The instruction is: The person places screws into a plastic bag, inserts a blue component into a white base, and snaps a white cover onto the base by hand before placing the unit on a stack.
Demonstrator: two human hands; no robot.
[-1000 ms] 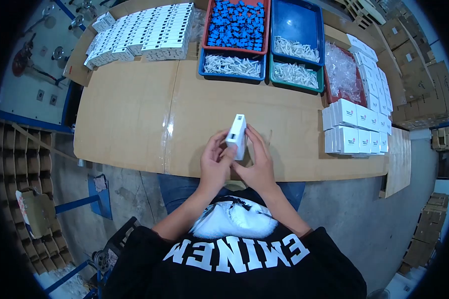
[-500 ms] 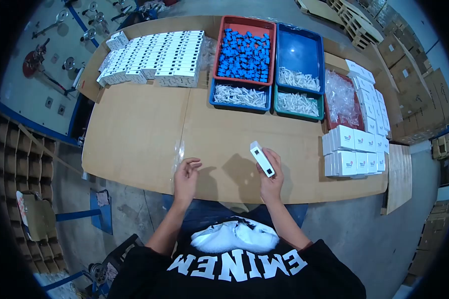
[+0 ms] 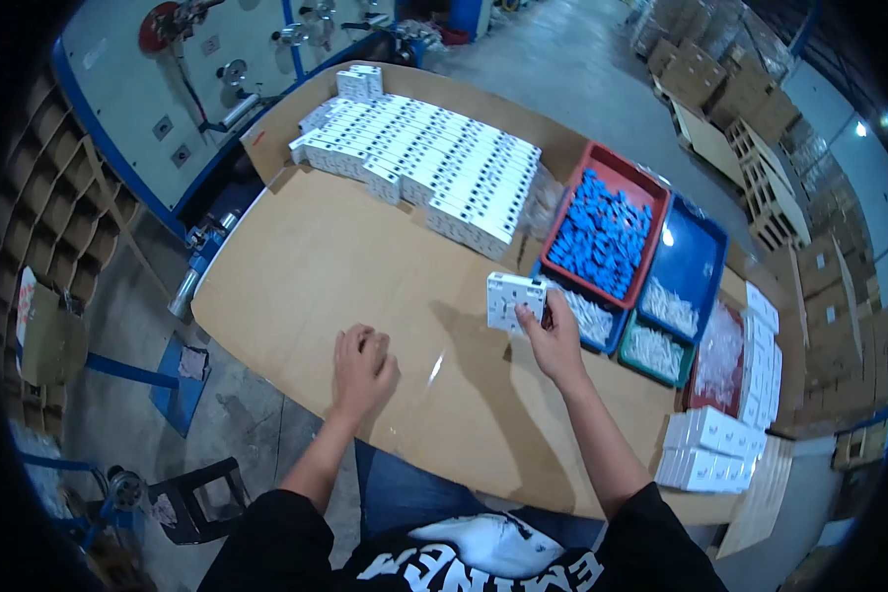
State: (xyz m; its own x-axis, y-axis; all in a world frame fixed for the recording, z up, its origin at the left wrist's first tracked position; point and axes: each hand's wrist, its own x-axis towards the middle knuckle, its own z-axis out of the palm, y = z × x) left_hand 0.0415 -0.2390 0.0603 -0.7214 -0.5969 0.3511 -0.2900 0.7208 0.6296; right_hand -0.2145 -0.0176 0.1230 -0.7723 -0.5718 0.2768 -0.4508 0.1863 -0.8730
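A white square box [image 3: 511, 300], its broad face with small holes turned toward me, is gripped in my right hand [image 3: 551, 331], raised in front of the parts trays. My left hand [image 3: 364, 367] hangs over the cardboard tabletop [image 3: 296, 261] with its fingers loosely curled and apart, holding nothing. Beyond the hands, rows of similar white boxes [image 3: 434, 163] stand packed side by side. A red tray [image 3: 633, 171] of blue pieces [image 3: 602, 237] lies right of those rows.
Blue [image 3: 712, 259] and green [image 3: 669, 380] trays hold small white parts. A red tray [image 3: 699, 395] holds clear plastic bags. White cartons [image 3: 705, 464] are stacked at the right. A black stool [image 3: 183, 508] stands on the floor at the lower left.
My right hand has moved forward with the box, which now shows its broad face instead of its narrow side. The view has turned left. My left hand remains empty.
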